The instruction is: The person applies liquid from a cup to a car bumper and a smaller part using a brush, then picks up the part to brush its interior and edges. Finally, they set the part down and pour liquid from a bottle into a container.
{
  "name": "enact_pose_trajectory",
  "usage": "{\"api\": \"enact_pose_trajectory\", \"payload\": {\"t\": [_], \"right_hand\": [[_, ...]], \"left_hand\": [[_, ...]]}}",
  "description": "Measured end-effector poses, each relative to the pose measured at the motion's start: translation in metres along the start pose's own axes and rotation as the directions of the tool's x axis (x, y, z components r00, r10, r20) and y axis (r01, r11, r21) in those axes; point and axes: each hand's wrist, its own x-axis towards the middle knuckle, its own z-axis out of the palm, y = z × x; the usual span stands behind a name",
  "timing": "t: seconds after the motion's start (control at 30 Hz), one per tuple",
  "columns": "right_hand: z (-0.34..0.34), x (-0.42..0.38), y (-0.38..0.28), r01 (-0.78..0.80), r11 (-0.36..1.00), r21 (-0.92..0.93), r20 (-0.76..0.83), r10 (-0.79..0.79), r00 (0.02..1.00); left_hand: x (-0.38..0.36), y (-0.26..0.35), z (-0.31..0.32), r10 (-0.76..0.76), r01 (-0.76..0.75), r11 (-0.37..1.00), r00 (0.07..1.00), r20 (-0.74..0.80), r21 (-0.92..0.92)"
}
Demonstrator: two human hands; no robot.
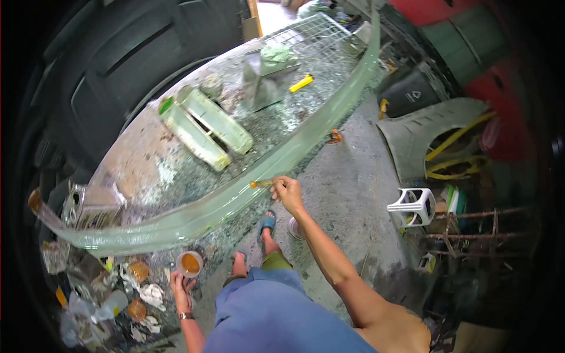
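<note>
My right hand [286, 193] pinches a small brush [259, 184] whose orange-wet end is at the face of a long, curved, translucent pale-green panel [220, 206]. The panel runs along the near edge of the table, from the lower left to the upper right, with a glossy surface. Down at the left, my left hand [182, 288] grips a round white cup [189, 264] with orange liquid inside, below the panel's near edge.
On the stained table [138, 141] lie two pale elongated moulded pieces [203, 129], a yellow-handled cutter [301, 83] and a metal box [265, 82]. A metal can [97, 206] stands at the left end. Crumpled waste [152, 296] is beside my left hand; a white stool [413, 206] is on the right.
</note>
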Motion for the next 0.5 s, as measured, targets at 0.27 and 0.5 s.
{"api": "enact_pose_trajectory", "payload": {"t": [0.27,0.5], "right_hand": [[-0.064,0.062,-0.006,0.097,0.99,-0.105,-0.087,-0.106,0.991],[-0.108,0.096,-0.015,0.124,0.983,-0.137,-0.19,-0.149,0.97]], "left_hand": [[-0.002,-0.007,0.001,-0.015,0.017,1.0,0.997,-0.072,0.026],[-0.009,-0.006,0.013,-0.042,0.05,0.998,0.981,-0.192,0.04]]}}
